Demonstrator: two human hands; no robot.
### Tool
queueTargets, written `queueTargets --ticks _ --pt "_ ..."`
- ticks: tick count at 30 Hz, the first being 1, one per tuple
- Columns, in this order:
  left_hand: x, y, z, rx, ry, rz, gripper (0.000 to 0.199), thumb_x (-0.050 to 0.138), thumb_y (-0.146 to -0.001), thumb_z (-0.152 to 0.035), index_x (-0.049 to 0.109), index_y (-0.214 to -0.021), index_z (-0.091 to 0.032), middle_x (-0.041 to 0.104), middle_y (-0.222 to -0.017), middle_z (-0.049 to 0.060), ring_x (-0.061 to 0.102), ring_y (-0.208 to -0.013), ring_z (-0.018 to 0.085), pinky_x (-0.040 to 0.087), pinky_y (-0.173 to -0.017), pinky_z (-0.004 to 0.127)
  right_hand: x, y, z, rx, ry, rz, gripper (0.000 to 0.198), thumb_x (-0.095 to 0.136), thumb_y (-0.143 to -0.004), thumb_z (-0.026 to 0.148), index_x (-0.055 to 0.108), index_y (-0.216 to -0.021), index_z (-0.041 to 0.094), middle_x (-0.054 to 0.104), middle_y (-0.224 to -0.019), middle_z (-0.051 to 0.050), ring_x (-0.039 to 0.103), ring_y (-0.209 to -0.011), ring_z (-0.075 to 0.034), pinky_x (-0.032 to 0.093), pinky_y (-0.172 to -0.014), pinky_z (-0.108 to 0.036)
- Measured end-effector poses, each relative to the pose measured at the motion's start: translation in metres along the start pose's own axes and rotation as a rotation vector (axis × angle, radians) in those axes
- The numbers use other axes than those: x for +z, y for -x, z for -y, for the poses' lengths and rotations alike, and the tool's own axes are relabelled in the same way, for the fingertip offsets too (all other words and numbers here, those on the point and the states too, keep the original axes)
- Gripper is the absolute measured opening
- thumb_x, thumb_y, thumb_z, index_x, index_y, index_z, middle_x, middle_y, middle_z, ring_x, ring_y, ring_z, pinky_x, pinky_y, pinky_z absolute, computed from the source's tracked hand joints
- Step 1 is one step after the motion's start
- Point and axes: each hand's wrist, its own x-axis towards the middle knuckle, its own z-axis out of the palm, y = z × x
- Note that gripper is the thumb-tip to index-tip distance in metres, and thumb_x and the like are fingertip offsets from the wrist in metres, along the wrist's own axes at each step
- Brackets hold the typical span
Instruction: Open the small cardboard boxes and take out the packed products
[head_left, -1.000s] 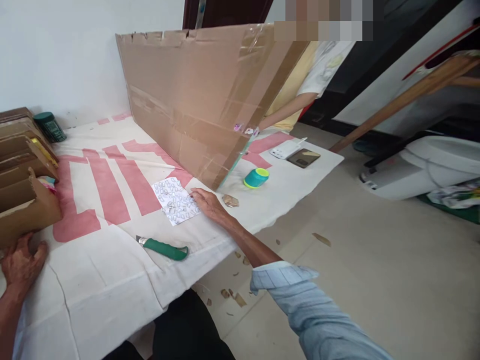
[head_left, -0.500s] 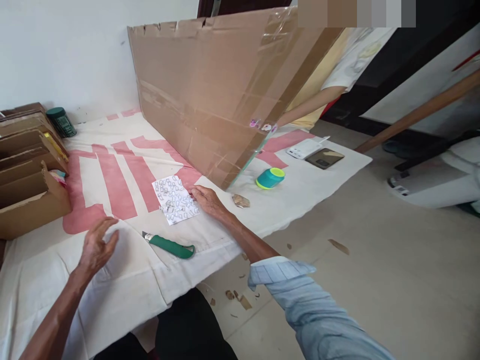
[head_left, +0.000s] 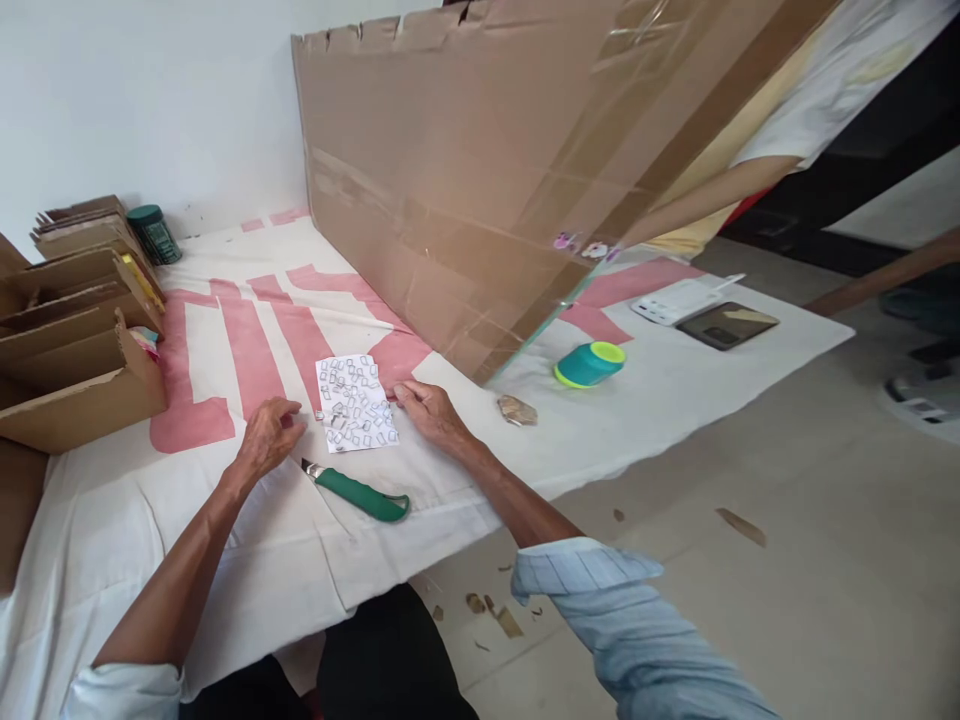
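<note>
The patterned white sheet (head_left: pixel 358 402) lies on the table (head_left: pixel 292 555); the left hand (head_left: pixel 270 438) curves loosely, thumb apart, near the green cutter (head_left: pixel 364 493); the right hand (head_left: pixel 433 414) narrows by the sheet's edge, grip unclear

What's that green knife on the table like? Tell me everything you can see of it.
The knife has a gently curved green handle, plastic-looking, with a loop-like end. A silvery metal section leads to a short, dark, pointed blade, which is exposed. It lies flat and slanted on the white cloth, on the wearer's side of the paper, blade toward the left hand. That hand is close but seems not to touch it; only the cloth appears to.
</note>
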Motion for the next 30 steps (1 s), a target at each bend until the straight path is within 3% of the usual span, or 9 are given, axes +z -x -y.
queueTargets --ticks 4,10,18,22,30 --pt "0.003 -0.014 -0.004 -0.082 -0.006 0.009 0.018 0.075 -0.081 -0.032 0.079 -0.091 -0.018 0.073 -0.084 0.003 0.067 -0.079 0.022 0.052 -0.075 0.034 0.001 0.0 0.0 -0.021 -0.018 -0.009 0.046 0.051 -0.1 0.058 0.077 -0.089 0.021 0.081 -0.09 -0.007 0.071 -0.083 -0.025 0.055 -0.081 -0.036" --pt "0.009 -0.021 -0.014 -0.16 0.023 -0.003 0.027 0.083 -0.078 -0.045 0.077 -0.08 -0.018 0.074 -0.086 0.003 0.066 -0.082 0.022 0.049 -0.074 0.034 0.003 0.003 0.0 -0.026 -0.076 -0.033 0.044 0.053 -0.1 0.056 0.08 -0.097 0.021 0.082 -0.099 -0.008 0.074 -0.092 -0.025 0.057 -0.088 -0.038" --pt "0.012 -0.023 -0.003 -0.015 0.101 0.022 0.018 0.082 -0.075 -0.037 0.08 -0.081 -0.02 0.077 -0.092 0.005 0.066 -0.082 0.021 0.052 -0.072 0.034 0.002 0.005 0.003 -0.013 -0.121 -0.047 0.045 0.054 -0.1 0.058 0.081 -0.095 0.022 0.082 -0.102 -0.008 0.074 -0.094 -0.027 0.058 -0.09 -0.04" --pt "0.01 -0.021 -0.001 0.008 0.149 0.039 0.014 0.076 -0.077 -0.033 0.079 -0.082 -0.02 0.077 -0.088 0.004 0.063 -0.073 0.019 0.051 -0.066 0.033 0.002 0.005 0.004 -0.005 -0.119 -0.058 0.045 0.055 -0.099 0.059 0.081 -0.095 0.022 0.082 -0.099 -0.008 0.073 -0.092 -0.027 0.058 -0.089 -0.04" --pt "0.01 -0.016 -0.004 0.036 0.206 0.036 0.015 0.071 -0.078 -0.029 0.081 -0.086 -0.021 0.078 -0.092 0.006 0.061 -0.072 0.019 0.051 -0.068 0.034 0.002 0.006 0.005 -0.026 -0.137 -0.072 0.042 0.054 -0.099 0.053 0.079 -0.091 0.02 0.081 -0.097 -0.009 0.073 -0.09 -0.026 0.057 -0.087 -0.04"
